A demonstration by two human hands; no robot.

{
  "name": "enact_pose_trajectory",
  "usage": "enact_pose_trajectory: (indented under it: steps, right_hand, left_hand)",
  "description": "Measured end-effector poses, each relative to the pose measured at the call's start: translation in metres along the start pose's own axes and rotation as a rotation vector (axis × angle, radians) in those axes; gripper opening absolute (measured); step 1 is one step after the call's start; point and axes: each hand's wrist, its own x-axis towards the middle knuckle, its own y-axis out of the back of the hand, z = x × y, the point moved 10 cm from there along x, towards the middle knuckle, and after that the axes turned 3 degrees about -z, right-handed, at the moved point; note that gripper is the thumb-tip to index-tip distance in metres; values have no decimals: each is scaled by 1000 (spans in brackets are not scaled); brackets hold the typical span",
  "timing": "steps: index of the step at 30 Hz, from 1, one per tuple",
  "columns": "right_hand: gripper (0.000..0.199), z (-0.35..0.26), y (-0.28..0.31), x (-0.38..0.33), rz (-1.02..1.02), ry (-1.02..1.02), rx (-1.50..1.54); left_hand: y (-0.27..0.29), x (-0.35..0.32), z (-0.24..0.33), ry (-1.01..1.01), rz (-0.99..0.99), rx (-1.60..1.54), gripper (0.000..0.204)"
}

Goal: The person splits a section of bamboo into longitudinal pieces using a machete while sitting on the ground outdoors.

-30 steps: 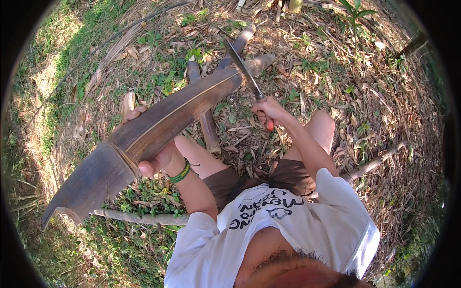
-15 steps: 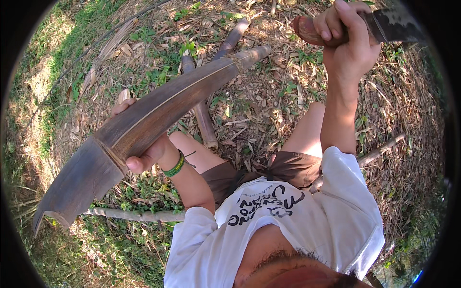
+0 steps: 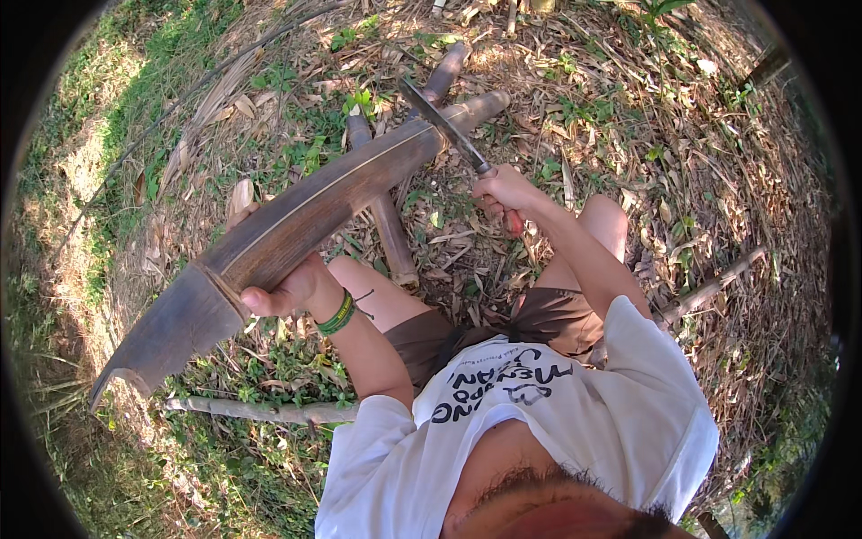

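A long bamboo piece (image 3: pixel 332 189) runs diagonally from the lower left of the frame to the upper centre. The left hand (image 3: pixel 292 287) lies beneath its left half, thumb at the near edge, fingertips at the far edge. The right hand (image 3: pixel 505 191), right of centre, has the handle of a knife (image 3: pixel 442 121) within it; the blade points to the upper left, across the bamboo near its upper-right end. Below the bamboo piece, a bamboo pole (image 3: pixel 392 241) extends toward the centre and another pole (image 3: pixel 446 72) toward the top, both on the ground (image 3: pixel 539 108). One branch (image 3: pixel 260 410) lies at lower left, another stick (image 3: pixel 716 286) at right, beyond the person's legs (image 3: pixel 603 223).
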Motion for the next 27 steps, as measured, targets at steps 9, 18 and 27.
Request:
enact_pose_trajectory:
  steps: [9, 18, 27]
  right_hand:
    - [17, -293, 3, -220, 232, 1339, 195]
    - [21, 4, 7, 21, 449, 289, -401]
    - [21, -9, 0, -37, -206, -77, 136]
  left_hand:
    - [-12, -3, 9, -6, -88, 4, 93]
    - [-19, -18, 12, -40, -36, 4, 89]
    - [-48, -38, 37, 119, 138, 77, 94]
